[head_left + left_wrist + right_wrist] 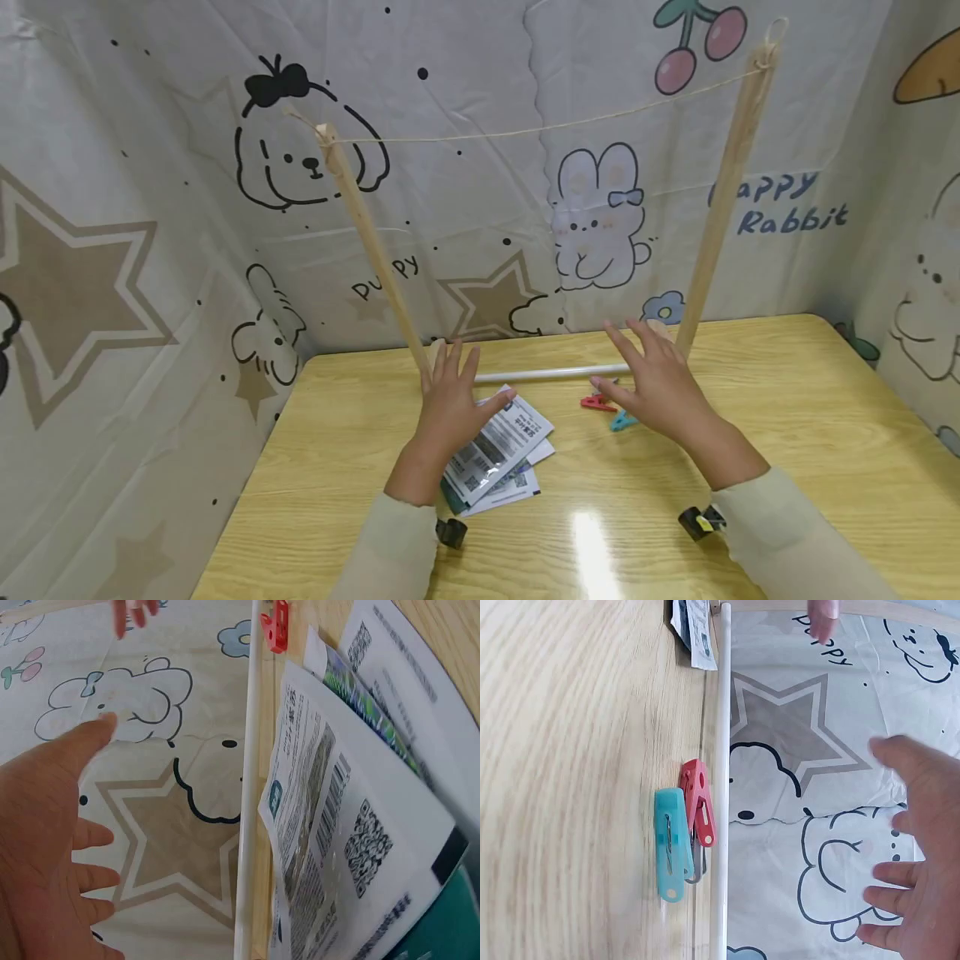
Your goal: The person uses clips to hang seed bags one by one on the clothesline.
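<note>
A cartoon-printed cloth backdrop [480,183] with puppies, rabbits and stars hangs behind and beside a light wooden surface [787,467]. On the surface stands a small drying frame: two wooden posts, the left post [371,250] and the right post [723,196], joined at the top by a string [540,129] and at the base by a white rod [551,375].

The left hand [453,404] hovers with fingers spread and relaxed, holding nothing, over the upper edge of a stack of printed sachets [498,454] that lies at its 5 o'clock on the surface, just in front of the rod.

The right hand [652,379] is likewise spread open and empty, near the foot of the right post. At its 8 o'clock lie a red clothes peg [597,403] and a teal clothes peg [622,421], side by side and touching, just beside the rod.
</note>
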A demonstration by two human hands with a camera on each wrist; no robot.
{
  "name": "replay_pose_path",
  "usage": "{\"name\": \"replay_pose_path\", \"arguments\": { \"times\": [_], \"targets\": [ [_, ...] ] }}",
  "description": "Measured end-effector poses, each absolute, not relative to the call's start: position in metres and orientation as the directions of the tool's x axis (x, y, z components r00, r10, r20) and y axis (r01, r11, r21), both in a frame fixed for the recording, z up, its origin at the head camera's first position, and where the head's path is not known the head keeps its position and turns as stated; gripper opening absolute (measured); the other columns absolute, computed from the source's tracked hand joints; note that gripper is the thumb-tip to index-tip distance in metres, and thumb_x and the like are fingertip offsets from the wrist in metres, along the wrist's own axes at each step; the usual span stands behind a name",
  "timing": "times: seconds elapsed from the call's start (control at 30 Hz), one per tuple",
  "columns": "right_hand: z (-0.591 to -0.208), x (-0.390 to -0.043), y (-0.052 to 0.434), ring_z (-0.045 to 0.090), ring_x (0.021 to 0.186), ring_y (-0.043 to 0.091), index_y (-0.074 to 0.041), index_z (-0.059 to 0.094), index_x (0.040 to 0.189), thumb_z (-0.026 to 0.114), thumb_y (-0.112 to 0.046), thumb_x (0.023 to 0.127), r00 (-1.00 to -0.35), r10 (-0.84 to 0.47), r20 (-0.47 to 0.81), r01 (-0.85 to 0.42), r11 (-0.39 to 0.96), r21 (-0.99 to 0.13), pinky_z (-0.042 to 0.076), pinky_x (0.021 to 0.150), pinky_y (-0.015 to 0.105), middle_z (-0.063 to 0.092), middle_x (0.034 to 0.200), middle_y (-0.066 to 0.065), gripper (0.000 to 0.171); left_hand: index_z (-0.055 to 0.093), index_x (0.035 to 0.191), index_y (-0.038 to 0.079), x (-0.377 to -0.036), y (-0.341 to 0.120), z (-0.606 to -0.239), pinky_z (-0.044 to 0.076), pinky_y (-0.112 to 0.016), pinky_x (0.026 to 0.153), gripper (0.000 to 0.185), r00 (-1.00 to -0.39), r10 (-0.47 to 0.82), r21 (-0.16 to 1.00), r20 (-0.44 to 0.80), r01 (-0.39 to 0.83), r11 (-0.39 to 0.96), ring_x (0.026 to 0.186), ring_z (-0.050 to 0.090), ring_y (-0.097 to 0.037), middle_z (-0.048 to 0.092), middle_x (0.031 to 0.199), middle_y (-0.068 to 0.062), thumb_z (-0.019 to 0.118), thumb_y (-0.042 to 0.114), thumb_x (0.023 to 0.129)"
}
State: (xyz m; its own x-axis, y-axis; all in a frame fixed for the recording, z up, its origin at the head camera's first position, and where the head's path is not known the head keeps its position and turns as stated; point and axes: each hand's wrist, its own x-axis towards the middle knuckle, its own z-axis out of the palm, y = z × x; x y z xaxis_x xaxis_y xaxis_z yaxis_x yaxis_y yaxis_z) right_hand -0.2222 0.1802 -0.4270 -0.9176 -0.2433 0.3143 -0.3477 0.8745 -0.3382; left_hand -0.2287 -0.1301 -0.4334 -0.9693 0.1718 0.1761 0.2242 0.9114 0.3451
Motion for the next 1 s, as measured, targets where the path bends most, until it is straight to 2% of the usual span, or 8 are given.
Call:
{"name": "replay_pose_path", "arguments": {
  "times": [0.17, 0.33, 0.53, 0.7, 0.87, 1.0],
  "targets": [
    [-0.429, -0.220, 0.183, 0.034, 0.143, 0.048, -0.012, 0.039, 0.155, 0.065, -0.045, 0.097, -0.928, -0.250, 0.276, -0.343, 0.861, -0.375, 0.030, 0.111, 0.073, 0.038, 0.154, 0.023, 0.071, 0.034, 0.158, 0.012, -0.224, -0.131, -0.433, 0.014, -0.064, 0.123, 0.091, -0.977, 0.167, 0.414, 0.133, 0.208, 0.886, 0.156, 0.017, -0.038, 0.029, 0.165, -0.016, 0.064, 0.064, 0.090],
    [-0.436, -0.219, 0.185, 0.048, 0.131, 0.043, -0.008, 0.050, 0.147, 0.068, -0.036, 0.096, -0.919, -0.268, 0.289, -0.369, 0.842, -0.394, 0.043, 0.104, 0.064, 0.049, 0.142, 0.020, 0.061, 0.040, 0.155, 0.010, -0.222, -0.130, -0.436, 0.027, -0.060, 0.120, 0.082, -0.979, 0.172, 0.443, 0.106, 0.201, 0.874, 0.147, 0.035, -0.039, 0.041, 0.156, -0.017, 0.068, 0.054, 0.092],
    [-0.440, -0.217, 0.184, 0.056, 0.123, 0.041, -0.006, 0.057, 0.140, 0.069, -0.030, 0.096, -0.926, -0.282, 0.252, -0.366, 0.833, -0.415, 0.048, 0.099, 0.060, 0.056, 0.134, 0.019, 0.052, 0.047, 0.150, 0.009, -0.220, -0.131, -0.441, 0.042, -0.055, 0.111, 0.074, -0.981, 0.176, 0.468, 0.080, 0.194, 0.862, 0.133, 0.050, -0.037, 0.051, 0.145, -0.018, 0.073, 0.045, 0.092],
    [-0.443, -0.217, 0.183, 0.058, 0.119, 0.041, -0.005, 0.057, 0.140, 0.068, -0.028, 0.097, -0.933, -0.304, 0.193, -0.359, 0.816, -0.453, 0.051, 0.096, 0.058, 0.057, 0.131, 0.020, 0.049, 0.051, 0.147, 0.008, -0.218, -0.133, -0.448, 0.046, -0.052, 0.106, 0.071, -0.986, 0.163, 0.483, 0.034, 0.159, 0.861, 0.127, 0.053, -0.035, 0.053, 0.140, -0.017, 0.076, 0.041, 0.090],
    [-0.451, -0.217, 0.183, 0.061, 0.111, 0.038, -0.004, 0.058, 0.139, 0.067, -0.027, 0.097, -0.935, -0.308, 0.178, -0.355, 0.812, -0.462, 0.053, 0.091, 0.055, 0.058, 0.127, 0.020, 0.049, 0.051, 0.147, 0.004, -0.216, -0.134, -0.454, 0.044, -0.054, 0.109, 0.072, -0.986, 0.167, 0.501, 0.017, 0.152, 0.852, 0.133, 0.050, -0.039, 0.048, 0.149, -0.021, 0.078, 0.036, 0.089],
    [-0.455, -0.219, 0.182, 0.062, 0.110, 0.037, -0.004, 0.057, 0.140, 0.067, -0.027, 0.097, -0.941, -0.298, 0.161, -0.338, 0.816, -0.469, 0.052, 0.092, 0.055, 0.059, 0.126, 0.019, 0.050, 0.052, 0.146, 0.003, -0.216, -0.134, -0.457, 0.047, -0.053, 0.105, 0.071, -0.987, 0.163, 0.502, -0.011, 0.135, 0.854, 0.129, 0.052, -0.039, 0.049, 0.147, -0.021, 0.078, 0.036, 0.089]
  ]
}}
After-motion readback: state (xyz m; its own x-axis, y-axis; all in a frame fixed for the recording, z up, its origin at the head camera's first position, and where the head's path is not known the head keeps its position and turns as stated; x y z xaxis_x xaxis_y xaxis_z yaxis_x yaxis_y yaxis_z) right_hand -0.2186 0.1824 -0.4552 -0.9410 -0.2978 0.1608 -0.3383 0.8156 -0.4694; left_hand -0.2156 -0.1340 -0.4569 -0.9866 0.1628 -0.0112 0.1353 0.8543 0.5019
